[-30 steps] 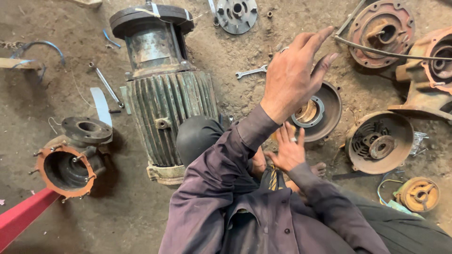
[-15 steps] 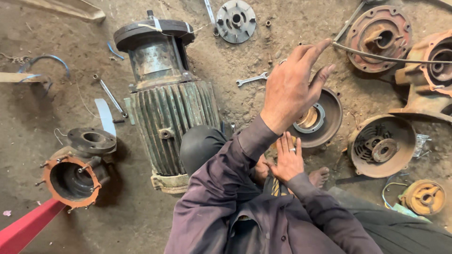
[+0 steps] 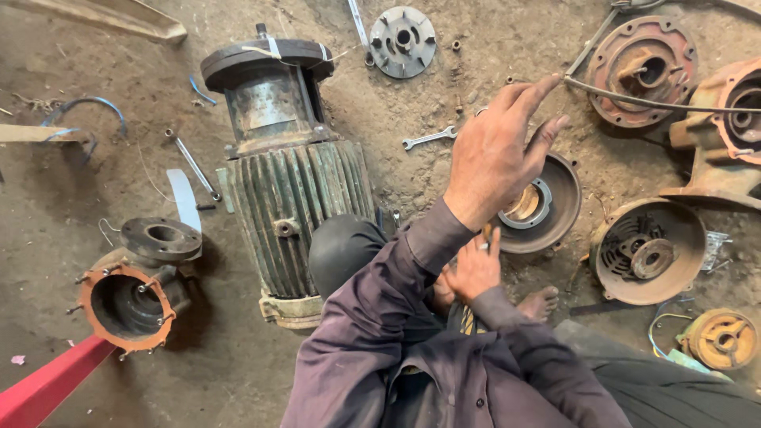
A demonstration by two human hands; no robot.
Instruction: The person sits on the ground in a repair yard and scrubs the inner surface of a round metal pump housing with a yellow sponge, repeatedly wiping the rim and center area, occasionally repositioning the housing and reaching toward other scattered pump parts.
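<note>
— What lies underfoot in this workshop?
— A bare dirt floor [image 3: 95, 182], grey-brown, gritty and stained, filling the whole frame.

— Any walls or windows?
— None in view; only a pale plank [image 3: 119, 17] at upper left and a red bar [image 3: 47, 388] at lower left. Light is even, shadows soft.

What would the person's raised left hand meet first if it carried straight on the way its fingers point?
Probably the thin cable just past the fingertips of the left hand, then the rusty round cover beyond it. Height above the ground is unclear, so the hand might pass over both.
</note>
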